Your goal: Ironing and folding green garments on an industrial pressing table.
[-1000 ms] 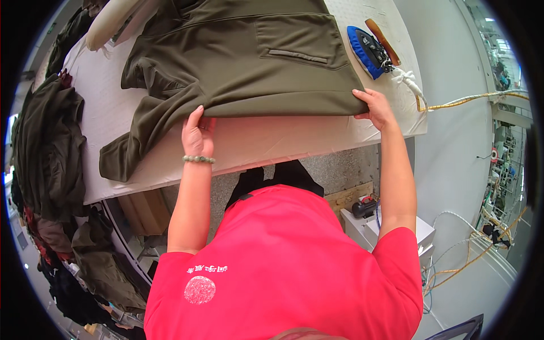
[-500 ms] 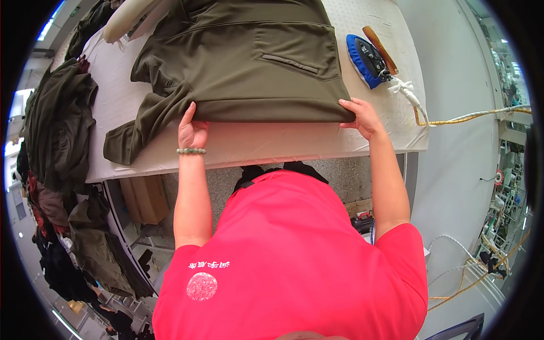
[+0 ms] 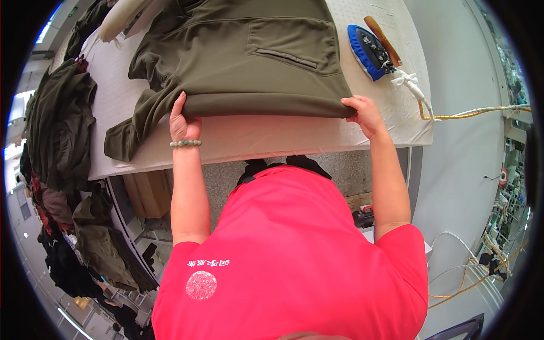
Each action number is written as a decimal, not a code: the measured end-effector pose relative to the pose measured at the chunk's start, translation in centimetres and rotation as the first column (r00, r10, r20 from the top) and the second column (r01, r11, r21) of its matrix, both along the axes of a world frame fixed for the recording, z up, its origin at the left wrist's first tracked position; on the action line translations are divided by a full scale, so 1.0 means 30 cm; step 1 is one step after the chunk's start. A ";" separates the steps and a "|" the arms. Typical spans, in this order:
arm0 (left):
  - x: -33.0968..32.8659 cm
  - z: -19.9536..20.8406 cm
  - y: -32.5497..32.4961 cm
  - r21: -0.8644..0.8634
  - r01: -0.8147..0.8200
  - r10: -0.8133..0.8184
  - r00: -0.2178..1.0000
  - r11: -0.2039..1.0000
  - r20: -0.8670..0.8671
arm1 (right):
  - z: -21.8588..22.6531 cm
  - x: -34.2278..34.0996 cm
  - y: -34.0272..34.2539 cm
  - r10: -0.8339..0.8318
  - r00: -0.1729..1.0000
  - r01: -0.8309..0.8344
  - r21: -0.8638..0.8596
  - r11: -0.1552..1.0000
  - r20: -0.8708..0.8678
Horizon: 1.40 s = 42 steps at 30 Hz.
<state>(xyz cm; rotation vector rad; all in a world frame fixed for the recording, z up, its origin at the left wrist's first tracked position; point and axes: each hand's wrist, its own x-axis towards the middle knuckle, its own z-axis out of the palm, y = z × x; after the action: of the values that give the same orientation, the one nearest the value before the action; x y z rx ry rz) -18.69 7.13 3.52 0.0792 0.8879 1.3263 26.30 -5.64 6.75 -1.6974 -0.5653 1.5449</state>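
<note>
Compared with a second ago, both hands have slid the olive garment [image 3: 249, 56] up the white padded table [image 3: 272, 139], so its folded hem now sits squarer and further from the near edge, meaning it looks about lined up. Left hand [image 3: 184, 122] and right hand [image 3: 365, 113] are each pinched on a hem corner. Fabric's smooth, pocket facing up, one sleeve trailing left, blue iron [image 3: 371, 50] parked beside it.

White padded table [image 3: 294, 139]; grey floor [image 3: 459, 141].
</note>
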 end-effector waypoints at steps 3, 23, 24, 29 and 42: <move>-0.002 -0.011 -0.024 -0.034 -0.079 0.070 0.975 0.996 -0.210 | 0.016 0.006 -0.006 0.038 0.984 -0.048 0.059 0.997 0.172; -0.047 -0.022 -0.269 -0.244 0.139 -0.272 0.238 0.960 -0.933 | -0.049 -0.196 -0.092 -0.223 -0.063 -0.422 0.177 0.889 0.973; -0.061 -0.010 -0.299 -0.150 0.247 -0.177 0.091 0.957 -0.980 | -0.053 -0.214 -0.068 -0.231 -0.061 -0.419 0.185 0.889 0.971; 0.029 0.044 -0.154 0.053 0.800 0.307 -0.167 0.598 -0.937 | -0.097 -0.519 0.080 0.158 0.412 -0.766 0.247 0.594 0.897; -0.055 -0.037 -0.022 -0.302 0.885 0.219 -0.393 0.356 -0.893 | -0.157 -0.660 0.190 0.251 0.242 -0.890 0.111 0.443 0.937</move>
<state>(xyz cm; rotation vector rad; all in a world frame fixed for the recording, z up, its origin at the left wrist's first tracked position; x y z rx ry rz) -20.34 6.49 2.40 2.4190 1.1551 0.1938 6.50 0.06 2.03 -1.5371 -2.3204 0.5627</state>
